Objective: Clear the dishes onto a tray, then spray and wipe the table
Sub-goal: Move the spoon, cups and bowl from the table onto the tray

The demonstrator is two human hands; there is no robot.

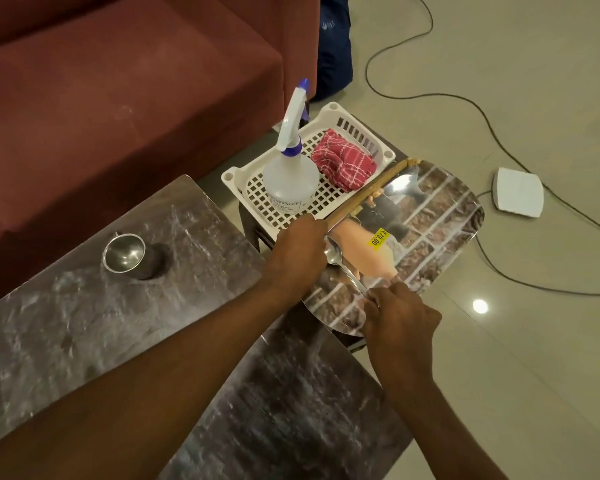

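Pinching the spoon [334, 253] in my right grip [400, 320] over the tray [440, 216], left grip [300, 245] clamped on its edge, cup [124, 253] upright at centre left.

On glossy oval picture-printed tray [440, 216]: yellow rectangular price sticker [379, 238], black print reads "79.00"; small symbol before figure not legible. On clear plastic spray bottle [290, 181] with white-and-blue trigger head: dark printed lettering on belly, top line partly readable as "SPRAYER"; smaller lines below too blurred to read.
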